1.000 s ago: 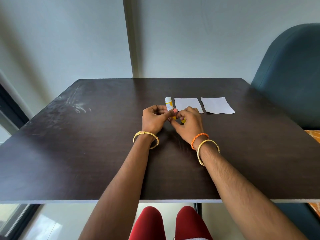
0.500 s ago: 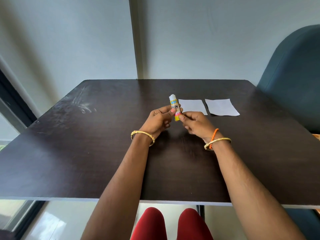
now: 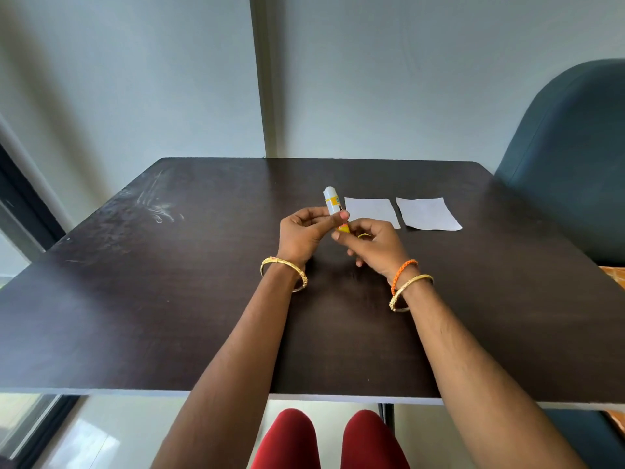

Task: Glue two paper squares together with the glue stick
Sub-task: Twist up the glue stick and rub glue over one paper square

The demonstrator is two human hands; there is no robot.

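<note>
Above table: glue stick gripped between left hand and right hand.

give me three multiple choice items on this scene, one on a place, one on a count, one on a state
1. Where do the paper squares lie?
A. on the table, right of the hands
B. on the chair
C. under the left forearm

2. How many paper squares are there?
A. one
B. two
C. four

3. How is the glue stick held?
A. flat on the table, untouched
B. by the left hand alone
C. raised, both hands on it

Key:
1 A: the near paper square and the far paper square lie flat on the table, right of the hands.
2 B: just those two white squares show, side by side and apart.
3 C: the left hand pinches the body of the glue stick and the right hand has its yellow lower end, white end up.
</note>
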